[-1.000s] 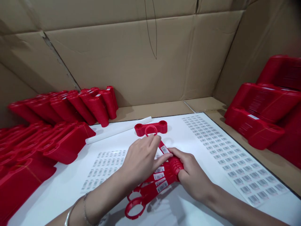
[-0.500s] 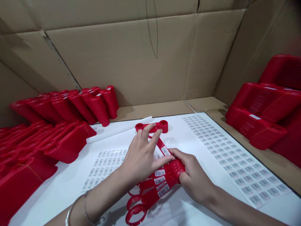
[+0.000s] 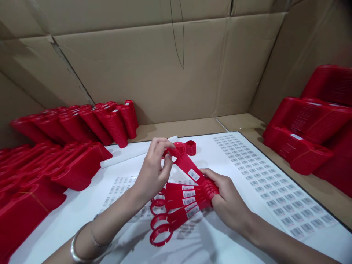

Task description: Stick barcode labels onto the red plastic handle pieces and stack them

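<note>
My right hand (image 3: 227, 196) is closed round the bunched ends of several flat red plastic strips (image 3: 181, 218), which fan out to the left. Their free ends carry open rings, and most show a white barcode label. The top strip (image 3: 189, 165) points away from me, with a label (image 3: 194, 175) near its middle. My left hand (image 3: 158, 163) pinches the ring at its far end between thumb and fingers. Just behind that ring stands a small stack of red ringed pieces (image 3: 191, 147), partly hidden by the strip and my hand.
Label sheets (image 3: 264, 179) lie on the white tabletop (image 3: 233, 234) to the right, and another label sheet (image 3: 115, 189) is under my left arm. A white tube (image 3: 123, 157) lies behind. Stacked red pieces (image 3: 74, 157) fill the left side; more stacks (image 3: 299, 146) stand right. Cardboard walls (image 3: 137, 66) enclose the table.
My left hand has moved from beside the label, fingers spread, up to the far ring and closed on it. The top strip now shows its broad face. My right hand keeps its hold.
</note>
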### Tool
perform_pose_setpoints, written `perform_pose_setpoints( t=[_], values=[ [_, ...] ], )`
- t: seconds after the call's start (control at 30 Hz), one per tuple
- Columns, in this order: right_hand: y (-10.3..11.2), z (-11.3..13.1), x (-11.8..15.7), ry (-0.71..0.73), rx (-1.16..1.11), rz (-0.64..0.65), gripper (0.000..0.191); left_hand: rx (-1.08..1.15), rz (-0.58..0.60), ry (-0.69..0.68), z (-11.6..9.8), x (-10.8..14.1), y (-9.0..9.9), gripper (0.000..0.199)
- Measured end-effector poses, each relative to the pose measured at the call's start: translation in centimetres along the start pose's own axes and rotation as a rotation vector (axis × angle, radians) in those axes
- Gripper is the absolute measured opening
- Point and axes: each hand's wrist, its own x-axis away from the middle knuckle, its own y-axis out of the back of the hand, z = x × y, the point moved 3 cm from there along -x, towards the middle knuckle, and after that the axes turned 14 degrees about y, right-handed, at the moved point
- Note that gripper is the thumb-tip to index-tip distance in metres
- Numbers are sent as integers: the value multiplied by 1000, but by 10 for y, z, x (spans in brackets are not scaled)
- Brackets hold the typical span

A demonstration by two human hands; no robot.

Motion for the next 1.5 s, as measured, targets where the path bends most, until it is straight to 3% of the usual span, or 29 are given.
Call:
perform_pose_setpoints(
  t=[0.2,0.43,0.6,0.73,0.87,1.0,1.07,1.23,1.3,1.4,1.5],
  values=[
    [5,-2,-2,40,12,-48,63,-29,78,2,5,-2,-1,10],
    [2,-5,1,2,-9,-25,64,-104,355,53,12,-7,-5,20],
    [5,-2,-1,48,5,-55,61,-129,358,228,21,-14,6,25],
    [7,0,-3,33,22,-66,62,-6,445,349,22,-15,12,27],
    [8,0,-3,11,16,-85,61,134,496,370,16,-17,16,21],
    [9,-2,-4,35,20,-82,60,115,525,346,15,-19,21,16],
    [7,-4,-4,41,38,-60,60,59,623,321,17,-19,23,15],
    [-7,-8,1,-41,69,85,56,-49,1073,238,23,-10,26,23],
    [-12,-7,4,-58,62,133,54,-79,1147,233,26,-6,23,29],
    [-15,-5,6,-74,55,150,52,-177,1123,192,31,-1,13,27],
    [-15,-6,5,-83,59,143,52,-228,965,167,38,0,0,21]
  ],
)
